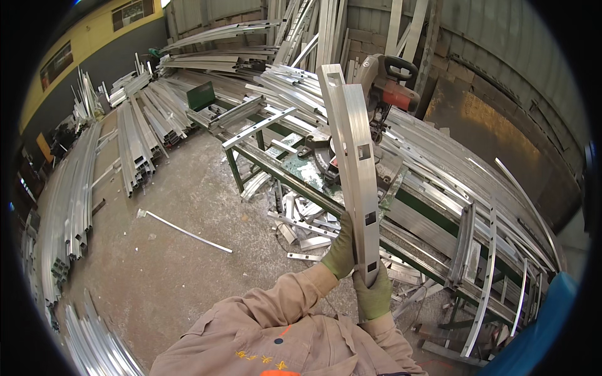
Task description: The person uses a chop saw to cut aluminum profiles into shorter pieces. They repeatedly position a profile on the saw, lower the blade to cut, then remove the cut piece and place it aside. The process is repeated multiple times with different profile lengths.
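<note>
Upright in front of me stand aluminium profiles [354,135], at least two pieces lying side by side, with square cut-outs along the right-hand face. My left hand [342,250], in an olive-green glove, grips their left side near the lower end. Just below and to the right, my right hand [374,293], gloved the same, is closed around the bottom end. Some of the fingers are hidden behind the metal. Past the profiles' upper part is a cut-off saw [392,97] with a black handle and red motor housing, partly covered by them.
A green-framed workbench [295,183] carries the saw. Beneath it lie aluminium offcuts [305,216]. Long profiles [145,119] lie in stacks at left and back. One thin strip [188,232] rests on the floor. Something blue [539,332] edges in at lower right.
</note>
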`<state>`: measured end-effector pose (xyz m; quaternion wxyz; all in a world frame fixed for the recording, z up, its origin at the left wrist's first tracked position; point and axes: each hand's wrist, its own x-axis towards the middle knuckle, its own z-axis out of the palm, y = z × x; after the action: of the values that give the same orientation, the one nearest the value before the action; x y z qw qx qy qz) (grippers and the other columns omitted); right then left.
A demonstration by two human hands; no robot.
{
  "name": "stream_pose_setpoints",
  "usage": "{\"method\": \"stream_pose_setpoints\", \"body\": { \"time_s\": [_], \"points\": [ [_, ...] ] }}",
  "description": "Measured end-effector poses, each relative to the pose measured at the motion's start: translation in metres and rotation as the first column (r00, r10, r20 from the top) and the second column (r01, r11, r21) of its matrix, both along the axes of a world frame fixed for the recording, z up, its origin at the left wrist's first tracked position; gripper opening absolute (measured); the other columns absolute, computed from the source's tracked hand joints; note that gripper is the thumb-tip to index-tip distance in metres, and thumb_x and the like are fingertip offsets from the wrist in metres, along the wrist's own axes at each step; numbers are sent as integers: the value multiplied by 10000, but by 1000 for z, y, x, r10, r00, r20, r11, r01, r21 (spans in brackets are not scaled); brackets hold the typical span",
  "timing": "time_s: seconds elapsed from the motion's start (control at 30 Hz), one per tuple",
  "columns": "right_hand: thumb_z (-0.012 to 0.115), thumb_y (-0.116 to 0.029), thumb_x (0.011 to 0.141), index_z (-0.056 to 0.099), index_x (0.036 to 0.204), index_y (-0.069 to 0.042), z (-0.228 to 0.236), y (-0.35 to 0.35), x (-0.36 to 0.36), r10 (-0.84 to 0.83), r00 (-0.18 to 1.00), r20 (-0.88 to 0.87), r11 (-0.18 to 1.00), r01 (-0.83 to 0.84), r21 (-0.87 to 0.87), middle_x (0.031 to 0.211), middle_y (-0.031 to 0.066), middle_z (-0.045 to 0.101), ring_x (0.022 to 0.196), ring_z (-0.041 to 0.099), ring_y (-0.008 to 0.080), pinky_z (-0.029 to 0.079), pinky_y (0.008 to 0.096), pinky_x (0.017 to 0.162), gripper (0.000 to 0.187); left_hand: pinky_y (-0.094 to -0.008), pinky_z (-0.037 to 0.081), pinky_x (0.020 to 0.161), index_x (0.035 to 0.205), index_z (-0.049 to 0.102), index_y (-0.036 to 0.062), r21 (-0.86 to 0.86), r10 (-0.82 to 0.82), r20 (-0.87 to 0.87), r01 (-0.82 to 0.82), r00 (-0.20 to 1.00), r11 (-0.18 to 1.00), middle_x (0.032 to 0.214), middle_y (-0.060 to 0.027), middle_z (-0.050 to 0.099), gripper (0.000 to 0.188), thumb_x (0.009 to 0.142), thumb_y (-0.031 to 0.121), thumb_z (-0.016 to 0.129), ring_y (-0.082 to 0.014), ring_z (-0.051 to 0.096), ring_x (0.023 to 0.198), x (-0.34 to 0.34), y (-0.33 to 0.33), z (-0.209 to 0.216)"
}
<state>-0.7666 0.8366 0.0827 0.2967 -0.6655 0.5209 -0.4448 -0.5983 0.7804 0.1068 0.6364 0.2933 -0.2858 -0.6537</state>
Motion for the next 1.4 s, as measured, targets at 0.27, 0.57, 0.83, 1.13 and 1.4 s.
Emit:
{"method": "stream_pose_setpoints", "body": {
  "time_s": [0.27, 0.57, 0.83, 1.13, 1.4],
  "points": [
    [998, -341, 883, 714, 1438, -30, -23, 10, -29, 71, 988, -140, 997, -65, 47, 1124, 309, 841, 1027, 827, 523, 650, 604, 867, 697, -458, 587, 1206, 1631, 636, 114, -111, 98, 163, -80, 982, 991, 1412, -157, 749, 1094, 1078, 993, 292, -278, 687, 1381, 5, 13, 35],
    [1011, -402, 889, 750, 1340, -62, -83, 46, -58, 157, 958, -240, 987, -155, 26, 981, 242, 857, 860, 841, 480, 657, 520, 729, 623, -390, 649, 988, 1539, 646, 61, -338, 146, 118, -98, 982, 936, 1210, -90, 787, 963, 1100, 908, 517, -209, 774, 1102, 88, 20, 108],
    [1021, -430, 892, 744, 1437, -105, -106, 51, -67, 182, 939, -292, 974, -132, 183, 1103, 248, 859, 961, 848, 486, 668, 554, 794, 692, -407, 642, 972, 1492, 650, 68, -329, 179, 63, -149, 982, 932, 1190, -94, 778, 942, 1074, 908, 564, -215, 762, 1064, 83, 30, 86],
    [1010, -460, 909, 717, 1486, -109, -105, 50, -67, 210, 928, -308, 975, -175, 137, 1112, 247, 859, 971, 848, 490, 668, 572, 788, 736, -416, 649, 895, 1372, 700, 106, -334, 206, 54, -177, 977, 926, 1105, -67, 760, 938, 1027, 968, 565, -219, 753, 1002, 88, 23, 85],
    [976, -439, 931, 672, 1538, -138, -103, 58, -62, 123, 882, -456, 976, -192, -107, 1065, 240, 834, 869, 805, 501, 647, 604, 787, 742, -332, 543, 725, 1135, 702, 164, -215, 134, -270, -195, 954, 957, 890, 40, 598, 941, 905, 1072, 612, -139, 605, 781, 109, 3, 78]
  ]
}}
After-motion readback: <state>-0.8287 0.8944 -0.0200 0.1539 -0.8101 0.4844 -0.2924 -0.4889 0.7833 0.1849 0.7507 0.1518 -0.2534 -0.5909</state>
